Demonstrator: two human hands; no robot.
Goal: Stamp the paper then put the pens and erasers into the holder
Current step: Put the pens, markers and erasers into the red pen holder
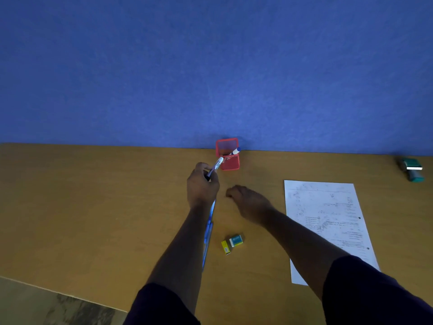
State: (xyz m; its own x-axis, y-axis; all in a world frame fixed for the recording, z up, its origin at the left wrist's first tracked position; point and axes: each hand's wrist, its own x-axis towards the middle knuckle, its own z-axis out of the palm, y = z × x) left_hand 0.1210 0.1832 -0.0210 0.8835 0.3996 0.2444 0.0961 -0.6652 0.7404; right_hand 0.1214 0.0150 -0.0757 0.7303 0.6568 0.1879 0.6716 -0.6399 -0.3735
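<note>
A red mesh holder (227, 160) stands at the table's far edge against the blue wall, with a blue-capped marker (235, 151) leaning in it. My left hand (202, 184) grips a white marker (216, 165) whose upper end points at the holder's left side. My right hand (248, 201) hovers just right of it with fingers loosely curled, holding nothing. Blue pens (208, 233) lie on the table, partly hidden under my left forearm. A yellow eraser (225, 247) and a teal eraser (236, 240) lie close together near me. The printed paper (328, 221) lies at right.
A green stamp (413, 170) sits on the wooden table (93, 207) at the far right by the wall. The table's front edge runs diagonally at lower left, with floor (58, 308) beyond it.
</note>
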